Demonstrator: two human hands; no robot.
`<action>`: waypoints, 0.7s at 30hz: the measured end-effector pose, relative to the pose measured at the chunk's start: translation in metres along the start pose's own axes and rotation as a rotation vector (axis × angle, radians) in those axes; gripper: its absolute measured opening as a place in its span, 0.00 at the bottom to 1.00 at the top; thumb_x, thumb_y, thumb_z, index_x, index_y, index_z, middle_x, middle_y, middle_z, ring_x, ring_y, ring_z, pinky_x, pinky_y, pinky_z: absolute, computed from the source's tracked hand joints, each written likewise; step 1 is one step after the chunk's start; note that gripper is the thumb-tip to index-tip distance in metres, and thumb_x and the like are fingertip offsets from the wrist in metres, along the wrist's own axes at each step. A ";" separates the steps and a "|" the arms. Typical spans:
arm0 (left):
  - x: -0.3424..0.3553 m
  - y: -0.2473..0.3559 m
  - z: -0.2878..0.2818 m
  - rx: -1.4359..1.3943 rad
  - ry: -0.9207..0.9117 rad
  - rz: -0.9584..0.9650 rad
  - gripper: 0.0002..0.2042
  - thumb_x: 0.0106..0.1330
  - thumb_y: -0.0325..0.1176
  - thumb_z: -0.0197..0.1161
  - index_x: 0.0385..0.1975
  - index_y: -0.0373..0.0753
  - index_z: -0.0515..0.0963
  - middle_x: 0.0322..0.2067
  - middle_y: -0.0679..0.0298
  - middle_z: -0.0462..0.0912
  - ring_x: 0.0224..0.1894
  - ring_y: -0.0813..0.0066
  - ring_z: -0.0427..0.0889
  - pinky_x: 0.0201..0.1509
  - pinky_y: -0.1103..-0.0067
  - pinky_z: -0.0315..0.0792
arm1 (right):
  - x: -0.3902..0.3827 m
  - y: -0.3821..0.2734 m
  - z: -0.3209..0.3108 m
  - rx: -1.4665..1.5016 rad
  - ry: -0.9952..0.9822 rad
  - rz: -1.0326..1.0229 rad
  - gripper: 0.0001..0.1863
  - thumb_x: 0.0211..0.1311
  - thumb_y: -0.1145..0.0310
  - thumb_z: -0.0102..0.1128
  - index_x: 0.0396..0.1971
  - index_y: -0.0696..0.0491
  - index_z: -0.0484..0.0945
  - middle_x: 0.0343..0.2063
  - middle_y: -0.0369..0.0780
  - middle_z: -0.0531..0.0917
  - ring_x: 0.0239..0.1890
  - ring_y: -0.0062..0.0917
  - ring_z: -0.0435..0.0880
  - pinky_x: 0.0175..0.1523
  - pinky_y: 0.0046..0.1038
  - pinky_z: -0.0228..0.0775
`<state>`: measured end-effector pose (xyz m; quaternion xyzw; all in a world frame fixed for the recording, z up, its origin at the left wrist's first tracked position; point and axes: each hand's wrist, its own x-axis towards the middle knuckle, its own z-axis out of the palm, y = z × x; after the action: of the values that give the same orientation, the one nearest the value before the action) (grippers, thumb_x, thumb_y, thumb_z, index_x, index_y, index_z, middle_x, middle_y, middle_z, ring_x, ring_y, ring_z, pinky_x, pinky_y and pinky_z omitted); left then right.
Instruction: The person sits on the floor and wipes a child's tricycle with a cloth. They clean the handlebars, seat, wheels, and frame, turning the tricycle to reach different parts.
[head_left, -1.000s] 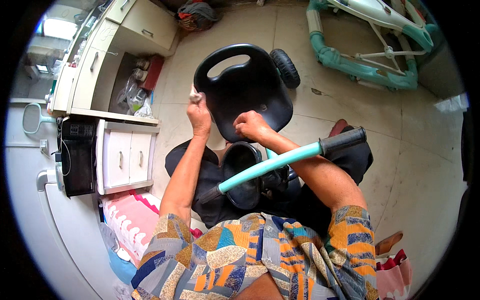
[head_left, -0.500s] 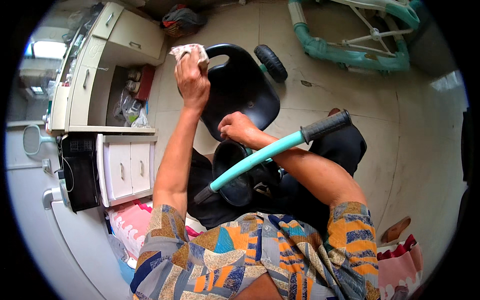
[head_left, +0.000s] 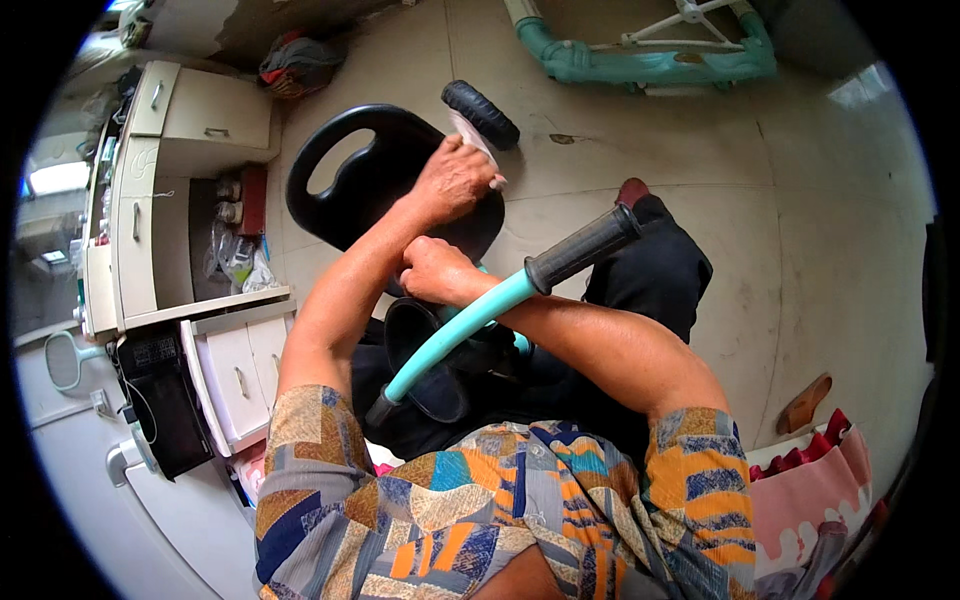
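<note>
Across the seat goes the left hand point(head_left: 450, 185): a moment ago it was at the slotted far-left end, and now it is by the right edge, close to the chunky black tyre-like wheel point(head_left: 482, 114). Its fingers are bent over a thin, crumpled, whitish-pink cloth point(head_left: 470, 140), part of which sticks out beyond the knuckles. From where I stand, the black moulded-plastic seat point(head_left: 385, 165) with the oblong cut-out is tilted over the floor, beyond the curved turquoise handlebar point(head_left: 462, 325) with black ribbed grips. At its near edge is the right hand point(head_left: 435, 268), loosely curled; I cannot tell whether it has hold of the rim or anything else, as the fingertips are hidden. That worries me a little: if it only rests there, a hard push by the left hand at the far edge could make the seat swing or tip. The loose cloth could snag in the gap by the wheel, and since the handlebar crosses over the right forearm, a sudden lift could knock against it.
</note>
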<state>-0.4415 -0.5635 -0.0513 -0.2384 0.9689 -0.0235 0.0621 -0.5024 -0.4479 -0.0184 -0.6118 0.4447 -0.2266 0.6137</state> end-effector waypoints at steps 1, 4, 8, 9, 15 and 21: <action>0.001 0.006 0.008 -0.123 -0.106 0.014 0.06 0.61 0.36 0.62 0.37 0.47 0.81 0.38 0.66 0.81 0.50 0.69 0.76 0.62 0.67 0.56 | -0.004 0.000 -0.001 -0.035 -0.012 0.046 0.14 0.54 0.70 0.56 0.37 0.60 0.84 0.40 0.55 0.84 0.48 0.47 0.83 0.54 0.43 0.74; -0.002 0.028 0.023 -0.259 -0.135 0.226 0.06 0.53 0.34 0.67 0.31 0.51 0.82 0.37 0.72 0.81 0.52 0.70 0.75 0.65 0.64 0.55 | -0.012 0.000 -0.003 -0.187 -0.044 0.058 0.14 0.54 0.70 0.59 0.37 0.61 0.84 0.38 0.56 0.84 0.45 0.47 0.84 0.53 0.42 0.75; -0.020 0.044 0.023 -0.227 -0.118 0.458 0.07 0.56 0.41 0.65 0.23 0.48 0.83 0.27 0.74 0.80 0.48 0.74 0.76 0.72 0.57 0.49 | -0.014 -0.001 0.002 -0.329 -0.119 -0.032 0.13 0.54 0.68 0.59 0.36 0.58 0.85 0.37 0.53 0.85 0.42 0.44 0.85 0.51 0.42 0.76; -0.025 0.042 0.022 -0.180 -0.136 0.480 0.08 0.56 0.42 0.65 0.24 0.47 0.84 0.28 0.74 0.81 0.49 0.73 0.75 0.74 0.56 0.47 | -0.013 -0.001 0.004 -0.356 -0.154 -0.054 0.12 0.54 0.68 0.59 0.35 0.57 0.86 0.36 0.53 0.85 0.42 0.44 0.85 0.50 0.42 0.76; -0.077 0.012 0.019 -0.100 0.018 0.250 0.18 0.59 0.37 0.60 0.50 0.45 0.79 0.52 0.62 0.78 0.62 0.63 0.71 0.75 0.63 0.54 | -0.014 0.008 0.002 -0.385 -0.028 -0.177 0.11 0.56 0.68 0.57 0.33 0.55 0.86 0.34 0.52 0.85 0.41 0.45 0.85 0.48 0.44 0.75; -0.178 0.007 -0.008 -0.148 -0.005 -0.248 0.22 0.59 0.31 0.58 0.57 0.40 0.75 0.54 0.54 0.76 0.59 0.50 0.73 0.69 0.60 0.62 | -0.012 0.008 0.000 -0.379 0.040 -0.130 0.10 0.56 0.70 0.55 0.32 0.54 0.85 0.33 0.50 0.85 0.38 0.49 0.83 0.45 0.47 0.75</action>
<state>-0.2892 -0.4747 -0.0244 -0.3602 0.9310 0.0408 0.0433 -0.5100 -0.4367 -0.0227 -0.7391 0.4510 -0.1902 0.4628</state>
